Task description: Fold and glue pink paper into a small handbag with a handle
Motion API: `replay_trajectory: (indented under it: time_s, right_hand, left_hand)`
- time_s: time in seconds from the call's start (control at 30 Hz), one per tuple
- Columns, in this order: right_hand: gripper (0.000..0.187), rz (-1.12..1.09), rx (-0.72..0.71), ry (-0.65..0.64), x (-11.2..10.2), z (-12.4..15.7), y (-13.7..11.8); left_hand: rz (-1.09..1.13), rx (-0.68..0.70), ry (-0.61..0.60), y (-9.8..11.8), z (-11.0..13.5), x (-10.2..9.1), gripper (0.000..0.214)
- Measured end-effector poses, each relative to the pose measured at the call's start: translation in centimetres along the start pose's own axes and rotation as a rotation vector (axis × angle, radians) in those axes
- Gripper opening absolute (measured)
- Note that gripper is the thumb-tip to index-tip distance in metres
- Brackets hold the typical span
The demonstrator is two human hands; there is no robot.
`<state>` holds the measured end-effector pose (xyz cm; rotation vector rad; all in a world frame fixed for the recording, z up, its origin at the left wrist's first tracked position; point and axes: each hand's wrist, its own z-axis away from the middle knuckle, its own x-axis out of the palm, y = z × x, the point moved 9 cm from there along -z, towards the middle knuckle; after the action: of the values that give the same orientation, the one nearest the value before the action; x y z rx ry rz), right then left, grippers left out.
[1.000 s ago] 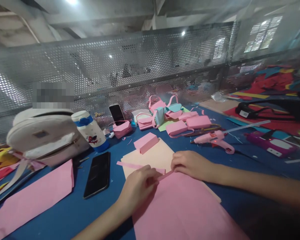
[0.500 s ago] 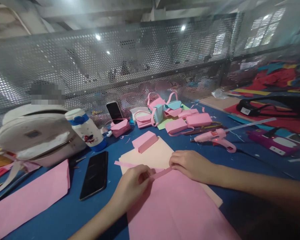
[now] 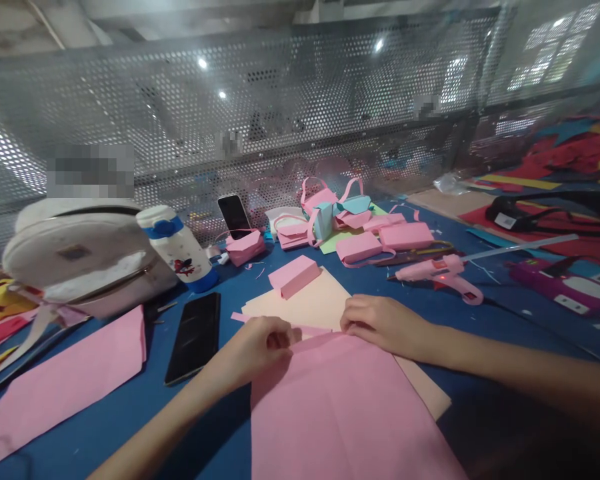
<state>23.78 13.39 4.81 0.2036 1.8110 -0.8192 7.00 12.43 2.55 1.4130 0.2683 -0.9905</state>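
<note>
A large pink paper sheet (image 3: pixel 330 407) lies in front of me over cream sheets (image 3: pixel 310 297). My left hand (image 3: pixel 265 343) is closed in a pinch at the sheet's far left corner, its fingertips partly hidden. My right hand (image 3: pixel 380 323) has its fingers curled together on the far edge of the same sheet, pressing or gripping it. A thin pink paper strip (image 3: pixel 313 329) lies just beyond that edge and passes behind my left hand. Farther off, a small folded pink paper box (image 3: pixel 294 276) rests on the cream sheets.
On the blue table (image 3: pixel 125 407) lie a black phone (image 3: pixel 194 337) and a folded pink sheet (image 3: pixel 75 383) at left. A bottle (image 3: pixel 177 250) and backpack (image 3: pixel 80 253) stand behind. Small paper bags (image 3: pixel 293 235) sit at the back. At right is a corded pink glue gun (image 3: pixel 440 270).
My left hand has shifted slightly left and up. The narrow pink band that ran between my hands along the sheet's edge no longer shows there. The whole view has turned slightly.
</note>
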Motion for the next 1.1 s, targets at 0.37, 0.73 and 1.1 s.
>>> replay_trajectory:
  time_s: [0.37,0.73,1.1]
  right_hand:
    - [0.017,0.020,-0.047,0.046,-0.1,0.2,-1.3]
    - [0.021,0.366,-0.262,0.116,0.3,1.3,-3.1]
    - [0.020,0.582,-0.320,0.176,1.5,2.5,-5.0]
  left_hand:
    - [-0.328,0.095,0.313,4.7,1.5,1.3,0.020]
    - [-0.721,0.263,0.363,6.2,2.2,2.6,0.021]
    - [-0.854,0.371,0.293,8.1,4.1,4.3,0.024]
